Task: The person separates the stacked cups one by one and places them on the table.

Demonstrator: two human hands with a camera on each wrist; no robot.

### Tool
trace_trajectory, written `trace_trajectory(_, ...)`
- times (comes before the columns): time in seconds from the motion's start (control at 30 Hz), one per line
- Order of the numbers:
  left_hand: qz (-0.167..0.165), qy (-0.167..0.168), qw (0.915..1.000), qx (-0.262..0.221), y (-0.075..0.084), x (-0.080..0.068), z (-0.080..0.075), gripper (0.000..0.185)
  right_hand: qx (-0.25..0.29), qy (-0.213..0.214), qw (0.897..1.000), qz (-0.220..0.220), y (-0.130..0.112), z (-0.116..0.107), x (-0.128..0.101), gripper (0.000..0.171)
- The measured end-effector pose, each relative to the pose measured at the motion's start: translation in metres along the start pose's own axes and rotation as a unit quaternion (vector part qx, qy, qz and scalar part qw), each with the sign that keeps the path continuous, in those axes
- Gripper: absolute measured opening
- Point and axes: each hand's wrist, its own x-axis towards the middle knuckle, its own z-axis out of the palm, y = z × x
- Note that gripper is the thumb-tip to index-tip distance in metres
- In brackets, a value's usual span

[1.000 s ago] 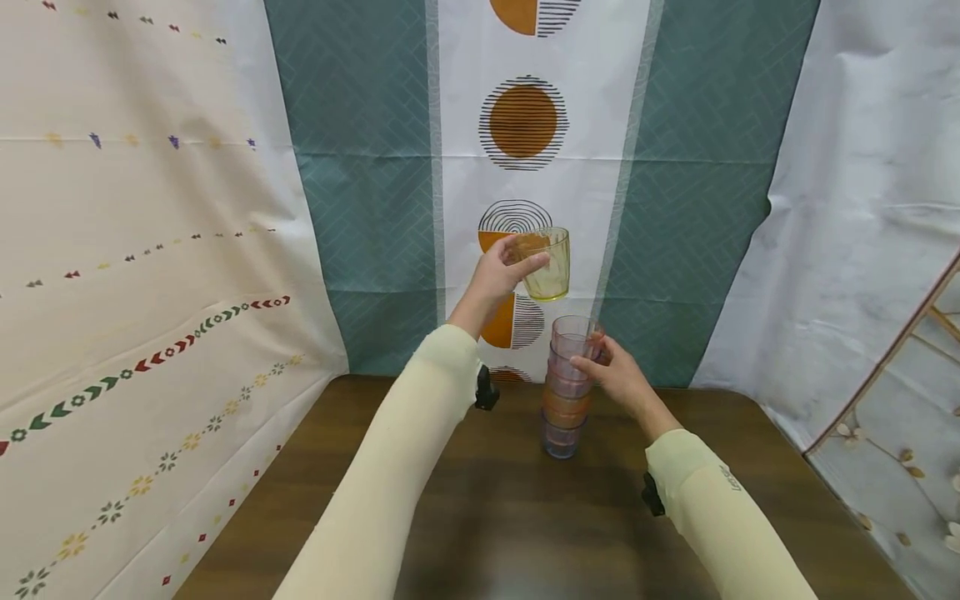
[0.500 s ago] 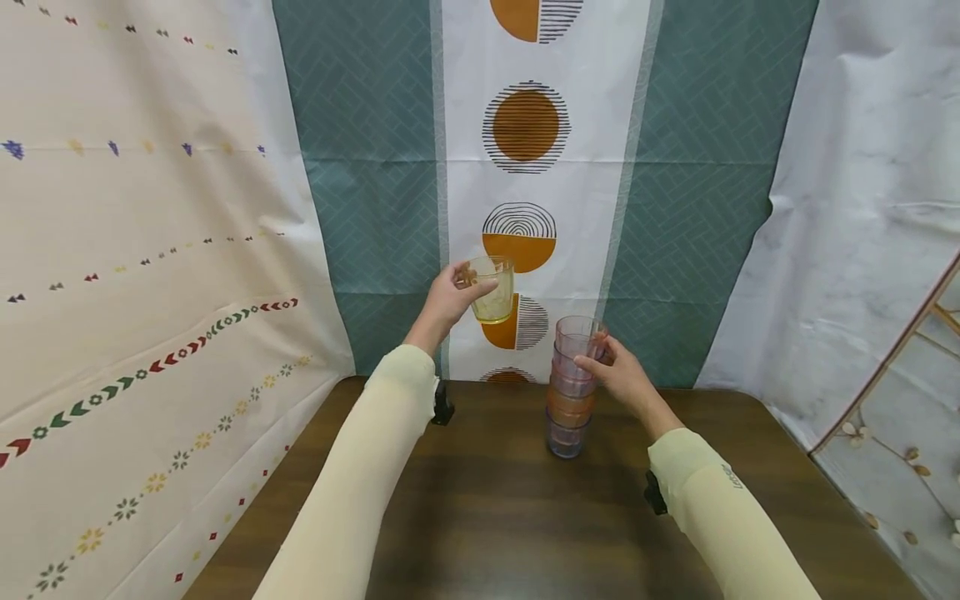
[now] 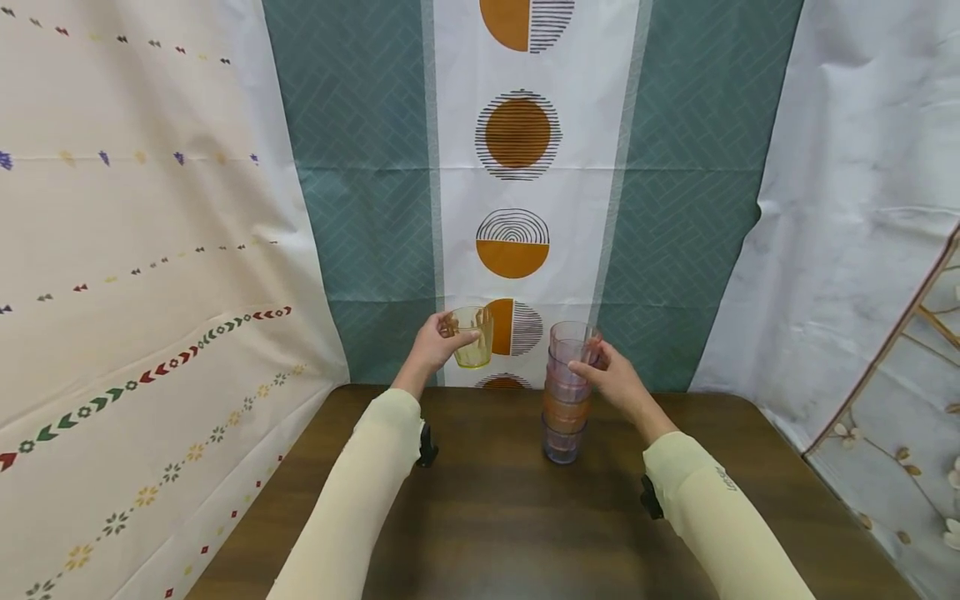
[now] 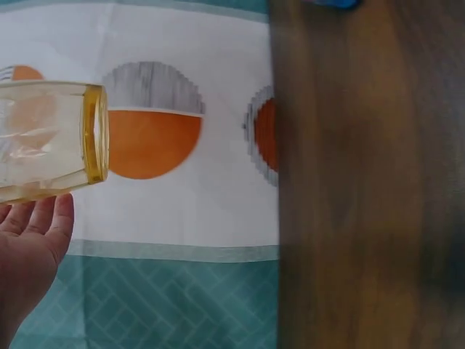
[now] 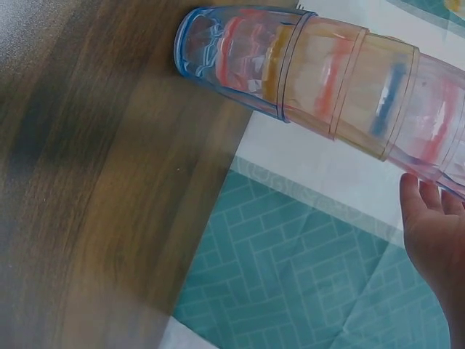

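Observation:
My left hand (image 3: pixel 438 346) grips a clear yellow cup (image 3: pixel 473 337) upright in the air, above the back of the wooden table (image 3: pixel 495 517) and left of the stack. The left wrist view shows the same yellow cup (image 4: pixel 51 139) above my palm (image 4: pixel 29 254). A stack of several clear tinted cups (image 3: pixel 567 392) stands on the table near the back edge. My right hand (image 3: pixel 611 375) holds the top pink cup (image 3: pixel 573 342) of that stack at its rim. In the right wrist view the stack (image 5: pixel 320 80) shows blue, orange and pink cups nested, with my fingers (image 5: pixel 436 233) at the top one.
Patterned cloths hang all round: cream at the left (image 3: pixel 135 250), teal and white with orange circles at the back (image 3: pixel 517 167), white at the right (image 3: pixel 855 208). The brown tabletop stretches toward me in front of the stack.
My left hand has carried the yellow cup down and to the left, away from above the stack. My right hand has stayed on the stack's top cup.

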Motion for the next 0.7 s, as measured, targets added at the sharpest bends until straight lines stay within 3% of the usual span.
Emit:
trace_trajectory(0.43,-0.025,0.004,0.9993,-0.028,-0.06,-0.009,0.009,0.082,0.012,-0.001,1.0,-0.004,0.0,0.001,0.0,0.093)
trace_trajectory(0.7,-0.042,-0.003,0.9988,-0.022,-0.088,-0.022,0.016,0.081,0.007,0.003,1.0,-0.002,-0.001,0.001,0.0,0.09)
